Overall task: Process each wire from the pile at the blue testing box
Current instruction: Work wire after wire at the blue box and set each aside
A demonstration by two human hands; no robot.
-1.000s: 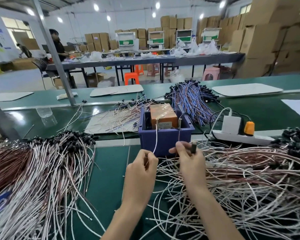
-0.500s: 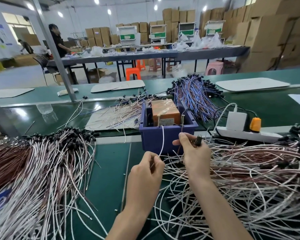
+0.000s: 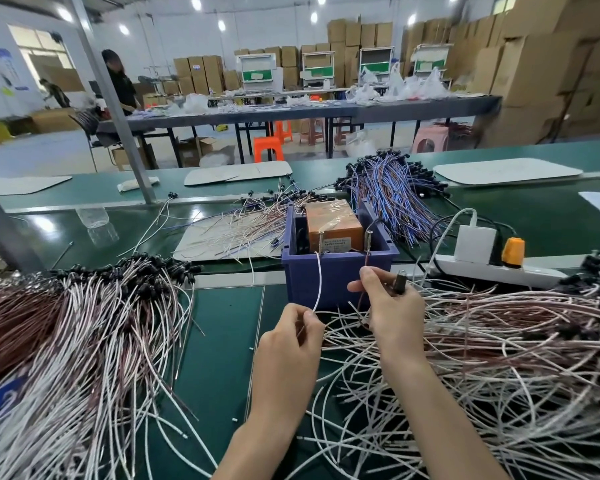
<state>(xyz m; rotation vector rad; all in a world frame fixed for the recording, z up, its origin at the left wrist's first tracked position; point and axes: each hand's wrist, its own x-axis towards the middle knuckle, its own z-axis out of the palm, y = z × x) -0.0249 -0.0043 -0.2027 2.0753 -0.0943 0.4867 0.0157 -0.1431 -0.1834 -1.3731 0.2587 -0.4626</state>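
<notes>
The blue testing box (image 3: 336, 271) stands at mid-table with an orange block (image 3: 331, 221) inside and two metal posts at its front rim. My left hand (image 3: 291, 337) pinches a white wire (image 3: 318, 282) whose tip reaches up to the left post. My right hand (image 3: 388, 306) pinches a brown wire (image 3: 363, 268) that runs up to the right post, and a black connector (image 3: 399, 281) sticks out of the same hand. A tangled pile of white and brown wires (image 3: 499, 358) lies under and right of my right hand.
Another heap of white and brown wires with black ends (image 3: 73, 323) covers the left. Loose wires lie on a board (image 3: 229, 233) behind it. Blue-purple wires (image 3: 392, 192) lie behind the box. A white power strip (image 3: 492, 268) with an orange plug sits right. A metal post (image 3: 118, 109) rises at the back left.
Both hands stayed in front of the box, holding the same wires. The view drifted slightly, so the box and hands sit a little farther right in the frame.
</notes>
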